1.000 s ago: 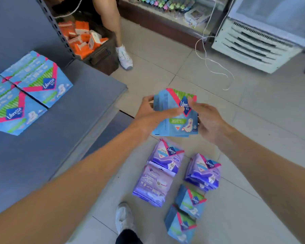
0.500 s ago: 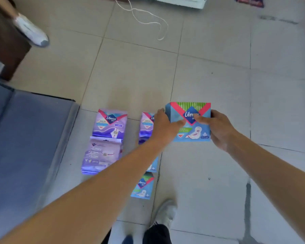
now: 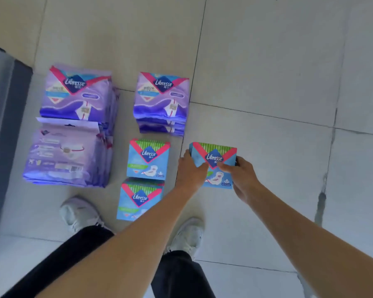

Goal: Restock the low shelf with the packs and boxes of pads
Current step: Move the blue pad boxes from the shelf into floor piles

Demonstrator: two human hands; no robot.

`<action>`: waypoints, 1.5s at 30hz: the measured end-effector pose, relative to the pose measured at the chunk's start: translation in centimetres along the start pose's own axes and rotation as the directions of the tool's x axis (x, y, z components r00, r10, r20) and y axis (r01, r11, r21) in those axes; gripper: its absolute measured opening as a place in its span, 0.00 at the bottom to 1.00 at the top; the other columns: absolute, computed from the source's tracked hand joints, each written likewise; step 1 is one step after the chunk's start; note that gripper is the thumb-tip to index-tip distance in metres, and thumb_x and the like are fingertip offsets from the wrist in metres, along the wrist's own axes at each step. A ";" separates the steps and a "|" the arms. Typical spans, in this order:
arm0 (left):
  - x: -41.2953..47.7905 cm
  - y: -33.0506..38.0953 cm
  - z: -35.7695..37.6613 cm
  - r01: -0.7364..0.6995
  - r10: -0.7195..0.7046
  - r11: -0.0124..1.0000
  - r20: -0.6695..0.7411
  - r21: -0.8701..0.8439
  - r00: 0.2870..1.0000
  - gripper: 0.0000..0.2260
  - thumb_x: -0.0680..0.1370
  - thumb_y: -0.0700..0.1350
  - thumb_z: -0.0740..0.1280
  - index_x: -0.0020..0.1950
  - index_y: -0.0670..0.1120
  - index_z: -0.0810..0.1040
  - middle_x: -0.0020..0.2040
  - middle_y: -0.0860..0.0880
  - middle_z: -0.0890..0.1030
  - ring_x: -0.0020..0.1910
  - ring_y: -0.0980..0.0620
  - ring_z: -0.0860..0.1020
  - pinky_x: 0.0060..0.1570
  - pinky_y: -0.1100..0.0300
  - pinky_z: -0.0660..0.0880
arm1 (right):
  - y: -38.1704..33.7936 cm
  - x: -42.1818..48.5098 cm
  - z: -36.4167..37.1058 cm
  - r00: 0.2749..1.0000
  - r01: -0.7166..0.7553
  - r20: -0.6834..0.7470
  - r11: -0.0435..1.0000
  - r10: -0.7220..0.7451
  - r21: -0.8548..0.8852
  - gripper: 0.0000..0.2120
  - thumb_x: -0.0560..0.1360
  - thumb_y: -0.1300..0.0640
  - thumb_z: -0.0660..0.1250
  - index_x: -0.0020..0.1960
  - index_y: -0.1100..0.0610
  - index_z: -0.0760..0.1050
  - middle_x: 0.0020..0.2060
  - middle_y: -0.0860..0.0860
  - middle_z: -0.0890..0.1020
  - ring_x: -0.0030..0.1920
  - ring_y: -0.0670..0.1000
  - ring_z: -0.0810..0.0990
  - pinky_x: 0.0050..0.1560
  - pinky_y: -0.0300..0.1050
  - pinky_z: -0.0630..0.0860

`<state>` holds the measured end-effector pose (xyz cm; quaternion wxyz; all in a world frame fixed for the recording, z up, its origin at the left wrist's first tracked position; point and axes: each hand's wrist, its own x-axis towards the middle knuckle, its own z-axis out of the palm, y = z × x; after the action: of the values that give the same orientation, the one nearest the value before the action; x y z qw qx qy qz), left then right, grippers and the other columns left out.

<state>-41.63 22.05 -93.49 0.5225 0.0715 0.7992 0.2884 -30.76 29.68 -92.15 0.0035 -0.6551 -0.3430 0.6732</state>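
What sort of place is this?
Probably a shop: stacks of identical purple packs and blue packs sit on the tiled floor beside a grey shelf; the left hand and right hand grip one blue pack.

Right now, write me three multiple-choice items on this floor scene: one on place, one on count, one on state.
1. The held blue pack is where from the loose blue packs? A left; B right; C on top.
2. Purple piles on the floor: A one; B two; C three.
3. The held pack is: A gripped at both sides; B lying free; C under one palm.
Key: 1 B, it shows right of them. 2 C, three piles show. 3 A, left hand and right hand pinch its edges.
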 end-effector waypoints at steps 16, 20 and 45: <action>9.2 -7.6 6.4 0.094 -0.094 0.990 -0.008 0.104 0.996 0.25 0.78 0.44 0.64 0.73 0.42 0.61 0.67 0.41 0.71 0.64 0.44 0.72 0.48 0.62 0.67 | 7.9 12.1 -0.4 0.998 -0.032 -0.050 0.993 0.026 -0.112 0.16 0.74 0.66 0.68 0.60 0.63 0.72 0.53 0.60 0.81 0.50 0.61 0.82 0.55 0.58 0.77; 8.3 -6.0 5.3 0.115 -0.131 0.960 0.047 0.255 0.990 0.33 0.79 0.43 0.63 0.77 0.39 0.49 0.73 0.40 0.62 0.71 0.43 0.66 0.62 0.57 0.66 | 7.1 11.8 0.2 0.994 -0.056 -0.100 0.972 0.034 -0.227 0.15 0.73 0.63 0.69 0.60 0.63 0.73 0.54 0.60 0.82 0.50 0.61 0.82 0.54 0.57 0.78; -20.8 14.6 -41.4 0.012 0.255 0.828 -0.395 0.561 0.883 0.13 0.80 0.46 0.58 0.64 0.46 0.69 0.62 0.46 0.75 0.60 0.43 0.75 0.52 0.53 0.71 | -26.5 -28.3 30.9 0.689 0.607 0.640 -0.212 -0.339 -0.766 0.21 0.79 0.51 0.59 0.71 0.57 0.67 0.65 0.56 0.74 0.67 0.57 0.70 0.65 0.45 0.65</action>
<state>-71.38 9.50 -57.23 0.2585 0.2010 0.9406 0.0896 -65.88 22.93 -57.83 -0.2194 -0.2111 -0.9197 0.2479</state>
